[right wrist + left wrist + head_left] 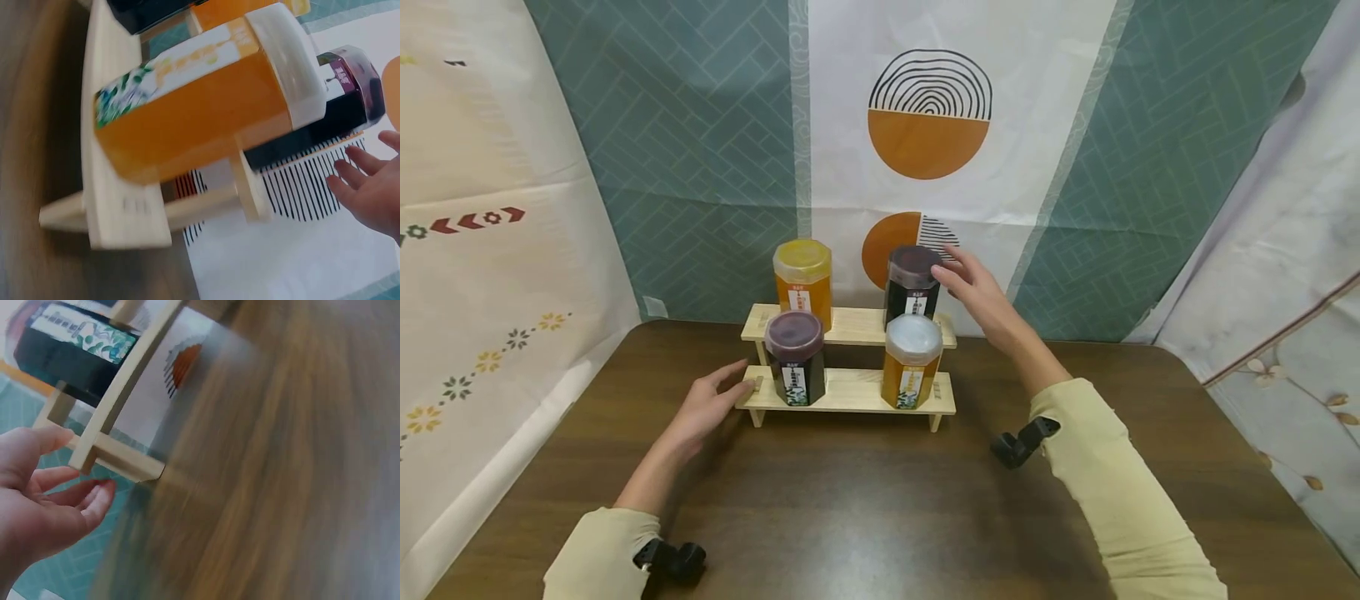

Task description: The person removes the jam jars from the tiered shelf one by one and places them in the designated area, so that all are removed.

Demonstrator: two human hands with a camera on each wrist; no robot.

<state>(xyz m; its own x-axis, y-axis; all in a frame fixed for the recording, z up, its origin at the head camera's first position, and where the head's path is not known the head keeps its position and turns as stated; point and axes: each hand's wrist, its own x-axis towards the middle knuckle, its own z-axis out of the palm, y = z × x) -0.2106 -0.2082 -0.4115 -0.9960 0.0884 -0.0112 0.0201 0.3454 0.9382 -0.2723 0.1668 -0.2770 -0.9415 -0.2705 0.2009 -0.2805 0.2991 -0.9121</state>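
With its fingers spread and holding nothing, the right hand (977,292) is beside the dark jar (912,283) on the rack's (850,392) upper shelf and should wrap the lid squarely, while the open left hand (703,408) steadies the rack's end.

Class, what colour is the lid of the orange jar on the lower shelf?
White: the lid of the orange jar on the lower shelf, clearest in the head view.

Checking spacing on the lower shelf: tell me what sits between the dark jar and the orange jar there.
Nothing: in the head view, bare wooden shelf separates the dark jar from the orange jar.
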